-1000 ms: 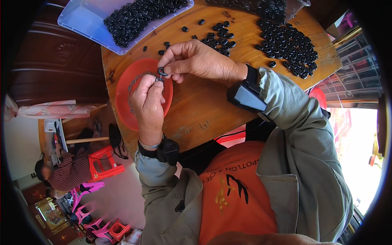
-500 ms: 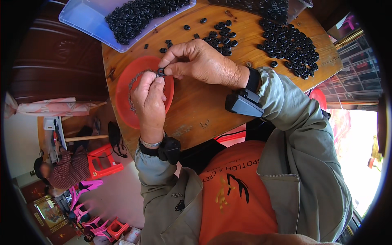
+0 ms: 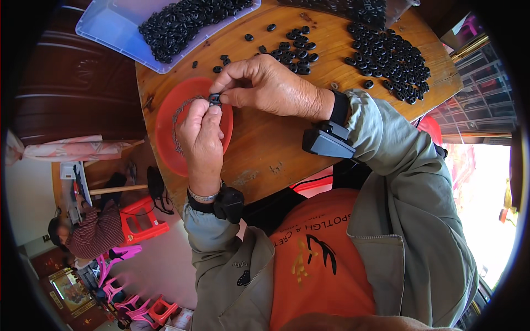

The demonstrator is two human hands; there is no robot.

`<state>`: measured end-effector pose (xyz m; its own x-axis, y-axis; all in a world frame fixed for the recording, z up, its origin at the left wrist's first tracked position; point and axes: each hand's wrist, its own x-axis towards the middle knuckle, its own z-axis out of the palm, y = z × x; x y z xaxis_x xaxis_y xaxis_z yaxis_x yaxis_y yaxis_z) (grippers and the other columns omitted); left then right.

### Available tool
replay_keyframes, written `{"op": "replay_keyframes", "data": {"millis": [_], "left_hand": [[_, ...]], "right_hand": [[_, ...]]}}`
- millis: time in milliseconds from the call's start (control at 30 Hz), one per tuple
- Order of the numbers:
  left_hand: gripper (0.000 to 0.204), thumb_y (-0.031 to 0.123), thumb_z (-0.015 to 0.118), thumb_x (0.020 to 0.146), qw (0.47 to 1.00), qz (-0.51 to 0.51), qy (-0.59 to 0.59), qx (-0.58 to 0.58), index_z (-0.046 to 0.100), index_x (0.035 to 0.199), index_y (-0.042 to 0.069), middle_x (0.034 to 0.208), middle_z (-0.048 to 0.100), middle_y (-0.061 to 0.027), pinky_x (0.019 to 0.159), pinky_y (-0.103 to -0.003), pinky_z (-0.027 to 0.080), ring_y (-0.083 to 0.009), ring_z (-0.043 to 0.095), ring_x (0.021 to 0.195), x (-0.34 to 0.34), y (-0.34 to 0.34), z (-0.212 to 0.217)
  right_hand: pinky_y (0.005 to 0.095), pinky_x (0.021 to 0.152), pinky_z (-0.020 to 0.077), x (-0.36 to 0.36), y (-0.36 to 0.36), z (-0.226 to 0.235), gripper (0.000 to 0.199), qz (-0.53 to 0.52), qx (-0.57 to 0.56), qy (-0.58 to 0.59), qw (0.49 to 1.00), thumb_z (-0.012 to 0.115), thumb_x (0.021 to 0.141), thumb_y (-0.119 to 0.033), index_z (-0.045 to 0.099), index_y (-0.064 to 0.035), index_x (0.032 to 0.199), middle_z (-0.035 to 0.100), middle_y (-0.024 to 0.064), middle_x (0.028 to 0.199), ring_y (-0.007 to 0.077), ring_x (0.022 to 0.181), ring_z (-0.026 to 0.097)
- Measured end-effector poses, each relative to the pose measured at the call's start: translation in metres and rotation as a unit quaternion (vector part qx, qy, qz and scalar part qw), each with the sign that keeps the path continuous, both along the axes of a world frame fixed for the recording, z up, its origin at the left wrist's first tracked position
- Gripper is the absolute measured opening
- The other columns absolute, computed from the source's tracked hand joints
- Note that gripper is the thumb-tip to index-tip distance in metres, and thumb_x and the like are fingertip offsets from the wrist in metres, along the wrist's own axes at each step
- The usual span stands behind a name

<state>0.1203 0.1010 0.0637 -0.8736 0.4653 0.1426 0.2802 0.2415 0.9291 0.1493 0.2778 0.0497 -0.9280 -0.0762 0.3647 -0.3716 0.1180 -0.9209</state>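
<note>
Being pinched between the two hands, left of centre in the upper half of the frame, a small black part (image 3: 214, 100) is being held over the upper right of a red bowl (image 3: 165, 124). From below, it is being gripped between thumb and forefinger of the left hand (image 3: 203, 138); from the right, it is being nipped by the same two fingers of the right hand (image 3: 268, 85). Whether the hands' fingertips are being pressed together cannot be told. Much of the bowl is being hidden by the left hand, while grey wiry pieces (image 3: 177, 124) are being shown inside. The bowl is being borne by a wooden table (image 3: 265, 146), where loose black pieces (image 3: 298, 53) are lying at upper centre and a denser spread (image 3: 389, 66) at upper right. At upper left, a blue-tinted bin (image 3: 105, 30) is being partly taken up by a black heap (image 3: 187, 27).
</note>
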Motion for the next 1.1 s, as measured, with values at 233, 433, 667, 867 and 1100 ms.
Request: {"op": "replay_keyframes", "data": {"millis": [233,433,667,867,1100], "left_hand": [[0.018,0.017,0.052,0.091,1.000,0.003,0.002,-0.012,0.053,0.078,0.005,0.062,0.041,0.0044,0.049,-0.018,0.029,-0.0031,0.037,0.055,-0.002,-0.001,-0.002],[0.019,0.018,0.051,0.092,0.999,0.016,-0.022,0.031,0.054,0.078,0.005,0.061,0.043,0.0037,0.049,-0.019,0.030,-0.0037,0.039,0.055,0.001,0.002,-0.002],[0.015,0.012,0.051,0.091,0.990,0.008,-0.070,0.119,0.054,0.080,0.001,0.063,0.044,0.0026,0.050,-0.020,0.032,-0.0040,0.039,0.055,0.002,0.002,-0.003],[0.017,0.015,0.051,0.091,0.986,0.006,-0.096,0.138,0.055,0.083,0.001,0.062,0.047,0.0006,0.052,-0.020,0.035,-0.0065,0.044,0.056,-0.001,0.002,-0.006],[0.020,0.018,0.053,0.091,0.988,0.015,-0.093,0.121,0.058,0.081,0.000,0.063,0.051,0.0008,0.053,-0.020,0.036,-0.0055,0.046,0.057,0.000,0.003,-0.007]], "right_hand": [[0.0271,0.081,0.0502,-0.002,0.000,-0.002,0.017,-0.003,0.028,0.017,0.999,0.065,0.086,-0.008,0.067,-0.0007,0.100,0.068,0.0078,0.090,0.0132,0.087,0.064],[0.0265,0.080,0.0505,-0.002,-0.004,-0.004,0.017,-0.005,0.019,0.023,1.000,0.066,0.085,-0.007,0.067,-0.0004,0.101,0.067,0.0071,0.091,0.0134,0.086,0.064],[0.0252,0.072,0.0526,0.000,-0.010,-0.004,0.024,-0.008,0.038,0.050,0.998,0.070,0.080,-0.001,0.064,-0.0007,0.103,0.064,0.0046,0.086,0.0112,0.082,0.063],[0.0260,0.068,0.0533,0.001,-0.013,-0.004,0.030,-0.052,0.087,0.092,0.991,0.072,0.075,0.000,0.063,-0.0017,0.103,0.063,0.0068,0.086,0.0140,0.078,0.064],[0.0324,0.071,0.0525,0.002,-0.012,-0.005,0.030,-0.101,0.147,0.134,0.975,0.075,0.071,-0.006,0.063,-0.0026,0.098,0.064,0.0108,0.088,0.0259,0.080,0.065]]}}
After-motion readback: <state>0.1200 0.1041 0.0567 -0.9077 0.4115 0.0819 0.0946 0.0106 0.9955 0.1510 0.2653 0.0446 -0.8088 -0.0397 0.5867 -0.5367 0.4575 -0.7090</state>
